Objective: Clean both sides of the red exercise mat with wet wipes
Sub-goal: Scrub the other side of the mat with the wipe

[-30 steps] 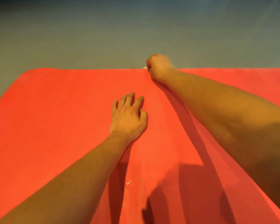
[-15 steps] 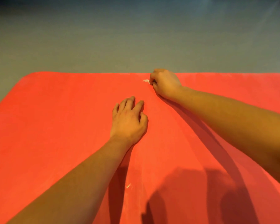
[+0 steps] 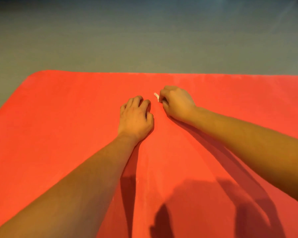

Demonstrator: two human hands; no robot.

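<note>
The red mat (image 3: 58,126) lies spread on the floor (image 3: 144,40), soft and probably light (it creases between the arms), pinned under the left hand (image 3: 136,117), fingers loose, while the right hand (image 3: 176,103) has its grip closed on a wipe (image 3: 156,96); best lifted by an edge.

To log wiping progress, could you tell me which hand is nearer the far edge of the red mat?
Right. The right hand, gripping the wipe, lies short of the far edge of the red mat; the left hand rests on it farther back, to the left.
</note>
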